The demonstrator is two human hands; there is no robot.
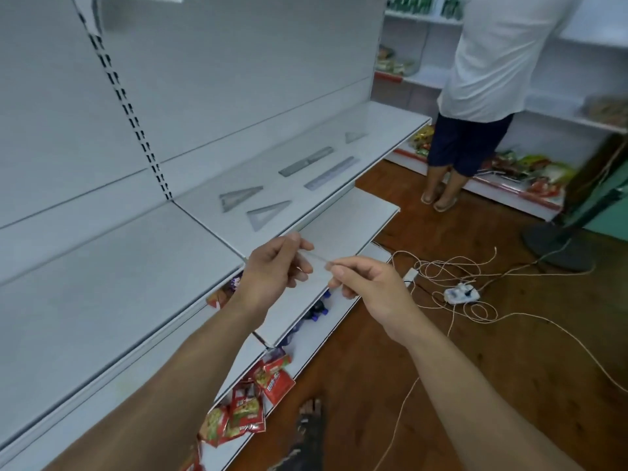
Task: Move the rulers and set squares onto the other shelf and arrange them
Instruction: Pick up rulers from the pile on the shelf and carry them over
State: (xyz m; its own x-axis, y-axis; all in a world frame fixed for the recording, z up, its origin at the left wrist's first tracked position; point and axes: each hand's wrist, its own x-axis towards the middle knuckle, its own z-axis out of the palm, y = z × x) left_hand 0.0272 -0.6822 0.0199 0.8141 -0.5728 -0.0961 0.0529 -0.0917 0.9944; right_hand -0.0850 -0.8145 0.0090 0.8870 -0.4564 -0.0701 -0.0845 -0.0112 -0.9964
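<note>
- Nearest us, below the white shelf [292, 186], red snack packets [244, 407] lie heaped, too jumbled to count.
- Just before that shelf's front edge, our two hands carry one clear ruler [314, 259] in the air. The left hand [275, 268] pinches one end and the right hand [370, 287] the other, fingers curled.
- Right of the shelf, one white power strip [462, 294] lies on the floor.
- On the shelf's near end we count two set squares [234, 198], mid-shelf two rulers [306, 162] lying parallel, and at the far end one small set square [355, 137].
- Beyond the shelf one person [489, 62] stands.
</note>
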